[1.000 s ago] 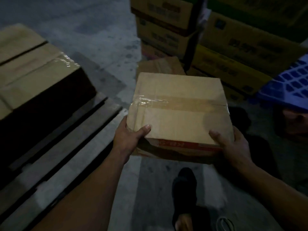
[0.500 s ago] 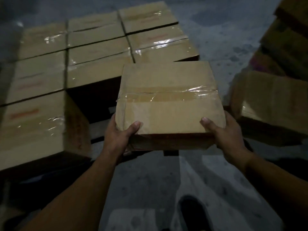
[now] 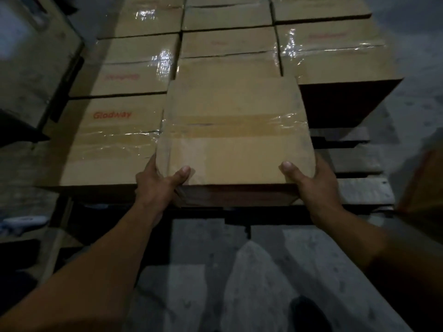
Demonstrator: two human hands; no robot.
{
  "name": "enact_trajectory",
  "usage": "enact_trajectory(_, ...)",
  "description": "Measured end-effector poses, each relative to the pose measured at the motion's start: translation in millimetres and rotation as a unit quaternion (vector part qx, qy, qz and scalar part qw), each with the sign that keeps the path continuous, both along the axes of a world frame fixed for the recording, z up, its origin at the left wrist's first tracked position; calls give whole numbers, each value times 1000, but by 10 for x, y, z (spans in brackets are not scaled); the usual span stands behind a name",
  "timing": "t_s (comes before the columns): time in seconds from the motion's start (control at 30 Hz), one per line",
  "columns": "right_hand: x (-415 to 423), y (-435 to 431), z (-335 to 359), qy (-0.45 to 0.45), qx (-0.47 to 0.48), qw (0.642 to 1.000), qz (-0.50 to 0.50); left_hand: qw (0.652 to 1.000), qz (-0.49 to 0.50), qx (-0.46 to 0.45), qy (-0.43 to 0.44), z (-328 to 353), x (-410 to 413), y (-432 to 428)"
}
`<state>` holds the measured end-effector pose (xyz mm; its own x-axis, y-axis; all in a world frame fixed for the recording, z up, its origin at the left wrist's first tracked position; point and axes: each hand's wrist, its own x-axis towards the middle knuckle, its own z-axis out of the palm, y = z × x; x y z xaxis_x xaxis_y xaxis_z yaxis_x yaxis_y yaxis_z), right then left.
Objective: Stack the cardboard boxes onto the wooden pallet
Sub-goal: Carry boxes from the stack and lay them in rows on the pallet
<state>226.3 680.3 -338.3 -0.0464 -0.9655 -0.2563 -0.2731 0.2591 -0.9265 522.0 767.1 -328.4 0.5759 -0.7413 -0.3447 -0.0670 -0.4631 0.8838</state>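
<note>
The left thumb [image 3: 183, 172] lies flat on the top face of the cardboard box [image 3: 236, 149], just inside its near left corner. The right thumb [image 3: 287, 167] lies the same way by the near right corner. Each thumb is spread wide from the rest of its hand. The other fingers run down and under the box, where they are hidden, so how they lie cannot be told. The left hand [image 3: 155, 188] clasps the near left corner and the right hand [image 3: 317, 182] the near right corner, with both bare forearms reaching in from the lower edge of the view. The box is shut with a band of clear tape [image 3: 235, 128] across its top. It sits level at the near edge of the wooden pallet [image 3: 357, 161], about midway along that edge. Whether its base rests on the slats or is held just above them cannot be told. Just to its left is a taped box with red lettering [image 3: 107, 140], at the pallet's near left corner. Behind them more stacked boxes [image 3: 335, 58] fill the pallet in rows to its far edge. To the right of the held box the slats are bare as far as the near right corner. A grey concrete floor [image 3: 263, 271] lies in front of the pallet, with a dark shoe [image 3: 309, 312] on it. A blurred brown box [image 3: 422, 188] shows at the right edge of the view.
</note>
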Motion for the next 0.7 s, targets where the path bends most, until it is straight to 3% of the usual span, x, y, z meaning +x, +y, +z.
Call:
enact_trajectory(0.27,335,-148,-181,11,-14,1000,-13,995,-22,51,-87,-486,439,-211)
enact_trajectory(0.7,396,-139,-545,73,24,997,6,966,-37,130,-222,-447,226,-212)
